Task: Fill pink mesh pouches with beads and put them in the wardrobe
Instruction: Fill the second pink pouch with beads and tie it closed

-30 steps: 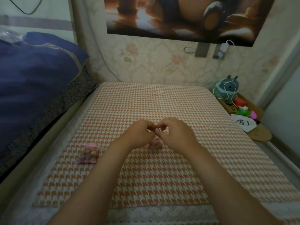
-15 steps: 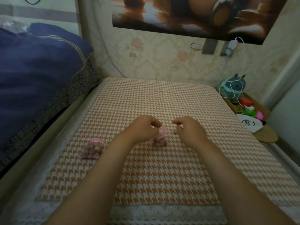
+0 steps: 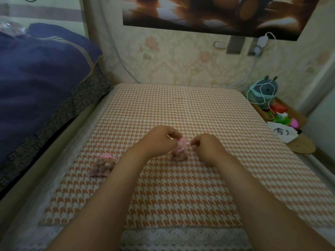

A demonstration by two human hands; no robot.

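both hands, l hand (image 3: 159,141) & r hand (image 3: 208,148), pinch mid pouch (image 3: 178,153) strings; 2nd pouch (image 3: 102,164) lies apart, left.

Both bare forearms rise from the lower corners of the frame and converge near its middle. The left hand (image 3: 161,141), knuckles up and fingers curled, pinches the top of the pink pouch (image 3: 178,153). The right hand (image 3: 208,148), just to its right, is curled, fingertips pinching the drawstring (image 3: 188,143).

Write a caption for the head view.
Left hand and right hand pinch a bead-filled pink pouch; second pouch lies apart.
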